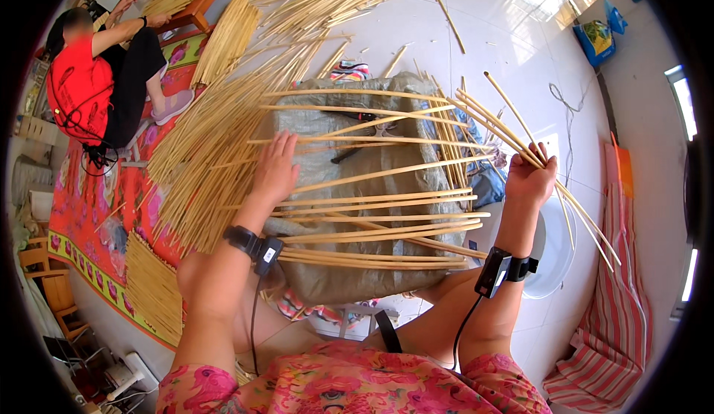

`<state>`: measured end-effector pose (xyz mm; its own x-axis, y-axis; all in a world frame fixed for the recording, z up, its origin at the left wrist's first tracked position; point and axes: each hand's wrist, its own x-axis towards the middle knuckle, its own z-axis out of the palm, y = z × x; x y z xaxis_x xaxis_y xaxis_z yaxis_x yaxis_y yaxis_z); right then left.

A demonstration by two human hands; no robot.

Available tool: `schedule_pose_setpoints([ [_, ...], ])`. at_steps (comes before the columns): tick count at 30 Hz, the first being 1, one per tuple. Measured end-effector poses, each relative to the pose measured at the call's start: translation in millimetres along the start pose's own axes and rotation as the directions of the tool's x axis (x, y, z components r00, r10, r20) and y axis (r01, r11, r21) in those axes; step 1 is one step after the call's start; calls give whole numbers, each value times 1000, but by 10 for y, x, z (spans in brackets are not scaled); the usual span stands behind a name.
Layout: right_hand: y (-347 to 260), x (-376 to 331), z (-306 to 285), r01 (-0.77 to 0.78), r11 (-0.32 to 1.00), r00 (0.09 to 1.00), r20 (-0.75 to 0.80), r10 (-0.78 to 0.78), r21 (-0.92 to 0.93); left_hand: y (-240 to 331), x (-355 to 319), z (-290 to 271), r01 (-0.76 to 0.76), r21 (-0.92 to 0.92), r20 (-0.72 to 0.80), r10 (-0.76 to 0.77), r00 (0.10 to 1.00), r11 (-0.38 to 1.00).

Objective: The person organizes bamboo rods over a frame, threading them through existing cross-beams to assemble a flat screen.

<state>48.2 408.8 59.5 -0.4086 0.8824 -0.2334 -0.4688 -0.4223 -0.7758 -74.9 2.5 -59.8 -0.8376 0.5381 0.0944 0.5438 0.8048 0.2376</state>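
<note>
Before me, a grey-green woven sheet (387, 276) covers a low, flat support. Several thin, pale wooden sticks (394, 171) lie crosswise over it, side by side with gaps between. My left hand (277, 168) is at the sheet's left edge, fingers stretched out, over the left ends of the sticks; nothing is gripped in it. Raised to the right of the sheet, my right hand (531, 179) is closed around a small bunch of sticks (491, 121), which slant from upper left to lower right. More sticks (446, 135) stand bunched at the sheet's right edge.
A large spread of sticks (201, 153) covers the floor at left, with further piles (335, 1) behind. A person in red (82, 90) sits far left on a red floral mat (89, 206). A pale tub (552, 258) and striped cloth (606, 339) are at right.
</note>
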Motion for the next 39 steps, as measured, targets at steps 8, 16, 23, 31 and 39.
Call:
schedule_pose_setpoints([
  [8,48,-37,-16,-76,996,992,101,71,47,118,19,-82,38,-43,61,-36,998,998],
  [16,68,16,-134,-120,991,978,178,108,59,102,-13,81,-50,-39,147,55,988,998],
  [23,93,9,-132,-128,990,980,158,117,62,193,-86,-155,10,-103,367,29,930,995],
  [31,69,-59,-89,-132,991,982,139,126,32,203,-26,-170,-13,-237,241,71,968,972],
  [39,87,-83,-40,-174,982,977,141,163,69,212,41,-137,-109,-221,67,127,990,969],
])
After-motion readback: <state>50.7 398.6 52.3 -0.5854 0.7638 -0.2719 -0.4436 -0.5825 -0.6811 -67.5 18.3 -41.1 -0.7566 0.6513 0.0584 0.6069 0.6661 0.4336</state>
